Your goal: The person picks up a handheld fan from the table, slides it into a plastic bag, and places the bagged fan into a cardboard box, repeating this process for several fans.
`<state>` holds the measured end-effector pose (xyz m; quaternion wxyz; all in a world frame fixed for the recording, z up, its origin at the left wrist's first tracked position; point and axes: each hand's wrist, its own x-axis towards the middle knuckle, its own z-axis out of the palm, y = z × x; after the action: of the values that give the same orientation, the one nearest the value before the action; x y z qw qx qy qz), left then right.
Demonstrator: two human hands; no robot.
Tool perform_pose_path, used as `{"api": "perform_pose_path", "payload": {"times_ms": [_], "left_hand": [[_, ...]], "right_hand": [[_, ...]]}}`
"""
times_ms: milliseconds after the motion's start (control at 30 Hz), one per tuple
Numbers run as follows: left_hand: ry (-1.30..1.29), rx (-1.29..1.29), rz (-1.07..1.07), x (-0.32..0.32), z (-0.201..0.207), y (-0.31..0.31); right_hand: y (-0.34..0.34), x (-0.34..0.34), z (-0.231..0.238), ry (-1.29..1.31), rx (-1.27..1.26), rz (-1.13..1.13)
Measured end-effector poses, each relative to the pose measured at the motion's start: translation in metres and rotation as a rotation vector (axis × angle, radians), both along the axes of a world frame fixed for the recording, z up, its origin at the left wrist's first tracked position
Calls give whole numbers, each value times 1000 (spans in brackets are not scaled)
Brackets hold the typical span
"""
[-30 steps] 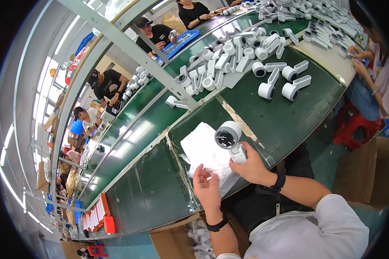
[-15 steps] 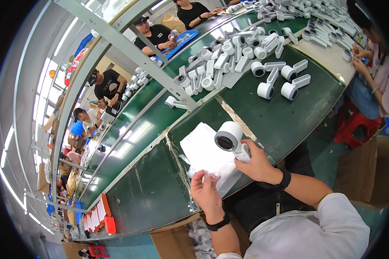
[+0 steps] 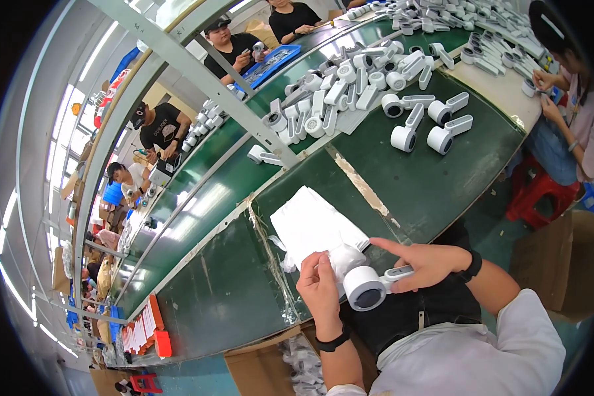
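Observation:
My right hand holds a white handheld fan by its short handle, index finger stretched out along the far side. The fan's round head, with a grey ring and dark centre, points down and left near the table's front edge. My left hand is closed in a pinch on a thin clear plastic bag, just beyond the fan head. Whether the fan head touches the bag is hard to tell. A stack of flat white bags lies on the green table beyond my hands.
Several loose fans lie at the far right, beside a large heap of fans. A metal post rises at the table's back edge. Below the table stands an open carton with bagged items. To the right, a person sits on a red stool.
My right hand has brought the fan down and toward me, turning its handle to the right. My left hand has lifted the plastic bag slightly, and the bag has bunched up.

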<state>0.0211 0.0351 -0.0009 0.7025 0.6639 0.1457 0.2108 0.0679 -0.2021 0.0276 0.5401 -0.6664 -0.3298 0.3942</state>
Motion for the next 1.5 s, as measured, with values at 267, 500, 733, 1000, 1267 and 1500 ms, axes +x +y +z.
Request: {"api": "perform_pose_path", "payload": {"times_ms": [267,500,733,1000,1267,1500], "left_hand": [[-53,155,-178,-8,10,11],[-180,323,-90,-13,11,-2],[-259,838,-223,-21,11,-24],[-331,634,-479,-33,1,-33],[-6,-469,-252,-28,-26,-35],[-78,-668,-383,-33,-22,-15]], "right_hand": [[23,17,-8,103,-135,88],[39,-2,-14,157,-84,-221],[56,-9,-25,450,176,-380],[78,-5,-50,302,602,-726],[88,-19,-47,-173,494,-781],[83,-15,-36,-492,443,-950]]}}
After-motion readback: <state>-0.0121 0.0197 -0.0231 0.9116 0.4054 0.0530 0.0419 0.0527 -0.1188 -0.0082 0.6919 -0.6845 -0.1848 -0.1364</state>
